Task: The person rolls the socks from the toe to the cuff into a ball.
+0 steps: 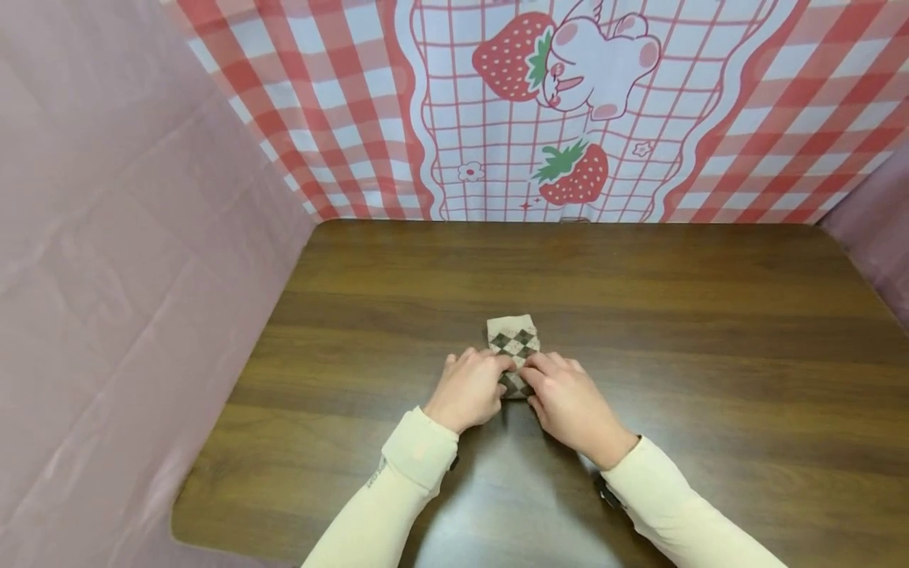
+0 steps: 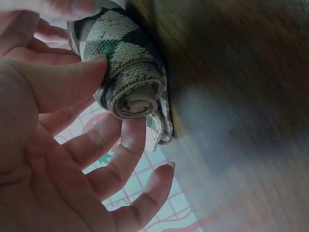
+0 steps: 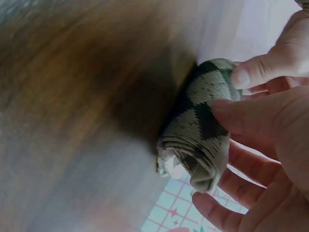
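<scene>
A cream sock (image 1: 510, 325) with dark green and beige diamonds lies on the table, its near part wound into a roll and its flat far part pointing away from me. My left hand (image 1: 465, 388) pinches the left end of the roll, thumb on the near face and fingers behind. In the left wrist view that end of the sock roll (image 2: 137, 99) is a tight spiral. My right hand (image 1: 574, 404) holds the other end the same way. The right wrist view has its thumb across the diamonds of the sock roll (image 3: 200, 108), where looser layered folds form the end.
The brown wooden table (image 1: 355, 315) has rounded corners. Behind its far edge hangs a red-and-white checked cloth (image 1: 341, 102) with strawberries. A plain pinkish cloth (image 1: 128, 276) covers the left side, and similar cloth (image 1: 873, 229) hangs at the right.
</scene>
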The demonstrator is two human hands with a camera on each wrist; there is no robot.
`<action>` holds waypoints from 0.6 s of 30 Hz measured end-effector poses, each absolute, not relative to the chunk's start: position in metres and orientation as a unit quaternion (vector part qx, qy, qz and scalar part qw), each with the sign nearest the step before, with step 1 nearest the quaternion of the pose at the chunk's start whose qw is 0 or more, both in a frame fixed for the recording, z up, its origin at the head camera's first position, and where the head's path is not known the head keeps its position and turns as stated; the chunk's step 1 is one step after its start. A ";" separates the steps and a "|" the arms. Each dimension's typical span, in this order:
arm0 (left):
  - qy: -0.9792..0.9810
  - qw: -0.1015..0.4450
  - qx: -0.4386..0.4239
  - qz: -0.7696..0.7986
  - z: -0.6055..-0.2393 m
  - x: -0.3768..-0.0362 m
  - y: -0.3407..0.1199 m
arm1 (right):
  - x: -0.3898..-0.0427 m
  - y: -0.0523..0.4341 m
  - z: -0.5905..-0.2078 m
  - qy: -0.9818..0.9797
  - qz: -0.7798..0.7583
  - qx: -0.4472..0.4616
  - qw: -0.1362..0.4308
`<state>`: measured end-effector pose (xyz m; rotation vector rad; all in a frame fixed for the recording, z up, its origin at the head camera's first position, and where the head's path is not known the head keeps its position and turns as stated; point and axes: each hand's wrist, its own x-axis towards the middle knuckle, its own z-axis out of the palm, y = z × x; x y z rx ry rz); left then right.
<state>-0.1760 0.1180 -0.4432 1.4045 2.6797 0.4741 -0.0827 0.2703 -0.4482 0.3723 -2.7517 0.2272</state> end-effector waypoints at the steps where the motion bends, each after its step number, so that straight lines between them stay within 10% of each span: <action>1: 0.874 0.040 0.458 0.157 -0.444 -0.176 0.118 | -0.084 0.270 -0.450 -0.972 0.078 0.131 0.176; 18: 0.881 -0.047 0.418 0.218 -0.453 -0.158 0.115 | -0.098 0.272 -0.440 -0.990 0.072 0.097 0.068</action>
